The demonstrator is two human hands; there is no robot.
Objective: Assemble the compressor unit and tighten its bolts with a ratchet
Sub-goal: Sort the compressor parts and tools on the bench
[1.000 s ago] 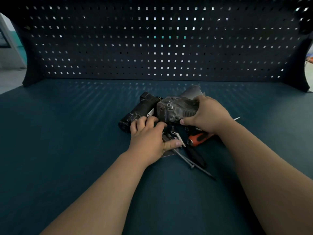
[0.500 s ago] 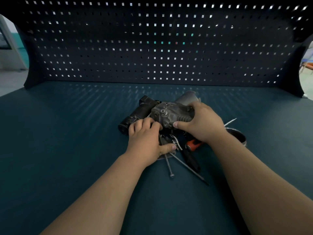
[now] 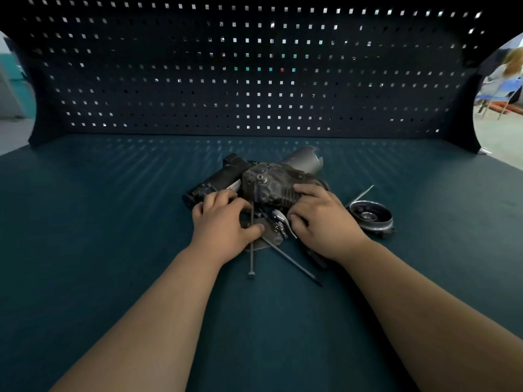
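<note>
Almost in the middle of the teal workbench (image 3: 113, 250) lies the compressor housing (image 3: 268, 181), a grey cast block with fins on its near side. The right hand (image 3: 322, 222) is at the near right of the housing. Its fingers are bent over the fins and the thumb is curled below them, so it grips this corner.

The left hand (image 3: 223, 222) is at the near left of the housing, with bent fingers on the end of the black motor (image 3: 218, 178) that sticks out leftward from the housing (whether it really grips the motor or only rests on it, I cannot tell). Its thumb points right and lies over a long bolt (image 3: 251, 256), which runs from the housing toward the person. A thin dark rod (image 3: 294, 264) lies slanted just right of this bolt.

Between the two hands, just in front of the housing, sits a shiny metal tool (image 3: 280, 219); which tool it is I cannot tell. A grey cylinder (image 3: 304, 159) projects behind the housing. A round end cover (image 3: 370, 215) lies right of the housing, near the right wrist.
</note>
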